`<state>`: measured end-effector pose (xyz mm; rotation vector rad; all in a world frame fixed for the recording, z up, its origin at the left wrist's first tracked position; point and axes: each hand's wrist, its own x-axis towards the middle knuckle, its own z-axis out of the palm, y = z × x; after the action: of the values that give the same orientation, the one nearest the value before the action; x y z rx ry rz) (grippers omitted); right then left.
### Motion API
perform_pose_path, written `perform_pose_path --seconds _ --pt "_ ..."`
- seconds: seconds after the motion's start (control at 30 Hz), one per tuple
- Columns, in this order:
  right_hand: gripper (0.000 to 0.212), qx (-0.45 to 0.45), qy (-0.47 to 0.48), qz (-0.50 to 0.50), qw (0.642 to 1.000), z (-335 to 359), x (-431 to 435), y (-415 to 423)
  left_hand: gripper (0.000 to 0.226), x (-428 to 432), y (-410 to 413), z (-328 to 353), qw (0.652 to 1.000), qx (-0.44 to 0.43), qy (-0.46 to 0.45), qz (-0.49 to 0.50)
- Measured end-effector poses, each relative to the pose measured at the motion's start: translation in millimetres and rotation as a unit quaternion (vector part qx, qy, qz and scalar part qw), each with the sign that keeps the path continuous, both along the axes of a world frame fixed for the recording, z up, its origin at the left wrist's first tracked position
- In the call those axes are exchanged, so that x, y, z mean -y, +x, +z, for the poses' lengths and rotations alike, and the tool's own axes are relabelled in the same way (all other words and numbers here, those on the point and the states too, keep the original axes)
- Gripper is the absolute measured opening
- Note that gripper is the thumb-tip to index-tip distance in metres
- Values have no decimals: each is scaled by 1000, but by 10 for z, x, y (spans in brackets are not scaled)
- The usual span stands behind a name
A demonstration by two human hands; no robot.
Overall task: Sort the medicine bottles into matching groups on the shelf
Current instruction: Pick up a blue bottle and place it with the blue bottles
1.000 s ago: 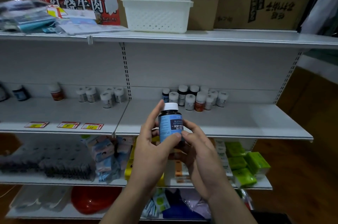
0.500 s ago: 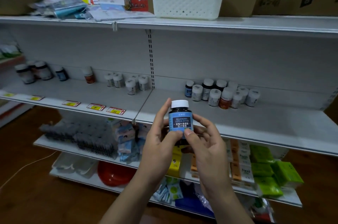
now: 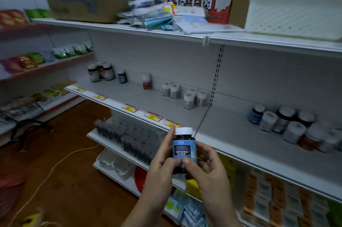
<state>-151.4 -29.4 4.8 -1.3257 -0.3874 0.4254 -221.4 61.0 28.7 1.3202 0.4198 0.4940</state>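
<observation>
The blue-label bottle (image 3: 184,149) is pinched upright by left grip (image 3: 162,169) and right grip (image 3: 208,168) together, label faced toward the eyes, probably so its match on the shelf (image 3: 148,100) can be spotted.

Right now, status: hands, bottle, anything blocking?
Left hand and right hand both grip the held bottle, upright, short of the shelf. Similar blue bottle stands far left on shelf. Nothing seen between.
</observation>
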Motion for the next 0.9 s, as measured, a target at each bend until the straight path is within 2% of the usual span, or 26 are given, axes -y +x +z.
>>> perform_pose_path --seconds 0.3,0.53,0.73,0.9 --pt "34 1 -34 65 997 -48 -1845 -353 55 -1731 -493 -93 997 -13 -12 69" --pt "30 -14 -46 96 994 -84 -2831 -539 33 -2793 -709 -255 996 -27 -41 80" --pt "37 -21 -65 80 994 -190 -3418 -283 38 -3415 -510 -442 995 -74 31 66" --pt "38 -17 -93 65 993 -331 -3960 123 42 -3996 -57 -613 990 -112 55 68"
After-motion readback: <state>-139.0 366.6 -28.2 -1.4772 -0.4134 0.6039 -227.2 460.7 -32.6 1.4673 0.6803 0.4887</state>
